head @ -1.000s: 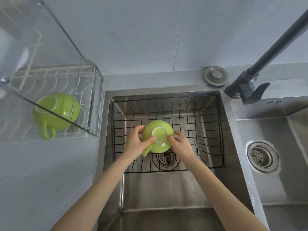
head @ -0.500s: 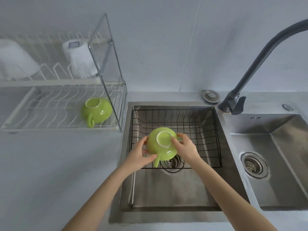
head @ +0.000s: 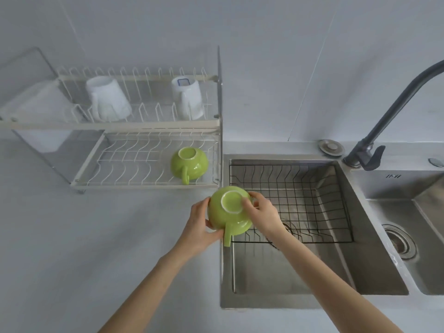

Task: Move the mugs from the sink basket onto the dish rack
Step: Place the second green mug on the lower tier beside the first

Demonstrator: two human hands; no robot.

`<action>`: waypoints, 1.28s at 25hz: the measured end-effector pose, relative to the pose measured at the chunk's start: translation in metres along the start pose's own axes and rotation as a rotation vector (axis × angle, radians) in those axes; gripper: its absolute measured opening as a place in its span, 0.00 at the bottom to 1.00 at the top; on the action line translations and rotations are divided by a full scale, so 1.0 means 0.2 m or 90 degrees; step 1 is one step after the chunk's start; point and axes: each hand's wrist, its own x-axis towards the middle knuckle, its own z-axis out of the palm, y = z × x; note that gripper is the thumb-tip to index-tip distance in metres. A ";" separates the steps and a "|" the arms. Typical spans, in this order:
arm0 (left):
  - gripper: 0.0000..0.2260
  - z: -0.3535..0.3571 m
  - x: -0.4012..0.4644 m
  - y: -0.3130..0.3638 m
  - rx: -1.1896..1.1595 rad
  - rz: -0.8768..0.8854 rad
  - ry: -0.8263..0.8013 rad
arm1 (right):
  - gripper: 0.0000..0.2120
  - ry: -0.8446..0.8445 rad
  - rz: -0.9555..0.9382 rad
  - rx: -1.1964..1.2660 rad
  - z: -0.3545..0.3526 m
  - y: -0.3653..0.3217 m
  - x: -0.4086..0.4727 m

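I hold a green mug (head: 224,216) upside down between both hands, its handle pointing toward me, above the sink's left rim. My left hand (head: 198,227) grips its left side and my right hand (head: 263,215) its right side. The black wire sink basket (head: 312,188) to the right holds no mugs that I can see. A second green mug (head: 189,164) lies upside down on the lower tier of the white dish rack (head: 120,174) at its right end. Two white mugs (head: 108,99) (head: 187,97) stand inverted on the upper tier.
A dark faucet (head: 384,121) rises at the back right over the steel double sink (head: 276,272). The second basin has a drain (head: 400,243). A round metal cap (head: 331,147) sits behind the sink. A transparent panel (head: 219,104) closes the rack's right side. Grey counter (head: 72,248) spreads left.
Both hands have lifted the green mug out of the basket and carried it left to the sink's left rim. The view has tilted up, showing the whole rack.
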 end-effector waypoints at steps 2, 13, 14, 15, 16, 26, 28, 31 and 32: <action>0.38 -0.08 -0.01 -0.06 0.001 0.007 0.010 | 0.23 0.001 -0.015 -0.004 0.09 -0.05 -0.01; 0.37 -0.57 -0.05 -0.32 0.035 0.004 0.066 | 0.26 -0.006 -0.079 -0.031 0.56 -0.37 -0.03; 0.37 -0.61 -0.04 -0.34 0.038 0.004 0.075 | 0.26 -0.008 -0.083 -0.031 0.58 -0.40 -0.02; 0.37 -0.65 -0.02 -0.35 0.042 0.004 0.084 | 0.26 -0.011 -0.085 -0.029 0.62 -0.44 -0.01; 0.37 -0.70 0.00 -0.36 0.047 0.002 0.093 | 0.26 -0.012 -0.088 -0.024 0.64 -0.48 0.01; 0.37 -1.03 0.29 -0.50 0.059 -0.020 0.108 | 0.34 -0.049 -0.094 -0.072 0.85 -0.77 0.25; 0.37 -1.07 0.35 -0.52 0.079 -0.033 0.107 | 0.37 -0.069 -0.084 -0.088 0.89 -0.81 0.31; 0.35 -1.13 0.43 -0.55 0.103 -0.039 0.103 | 0.39 -0.082 -0.086 -0.101 0.94 -0.86 0.41; 0.35 -1.14 0.46 -0.56 0.097 -0.041 0.094 | 0.39 -0.087 -0.086 -0.111 0.96 -0.86 0.45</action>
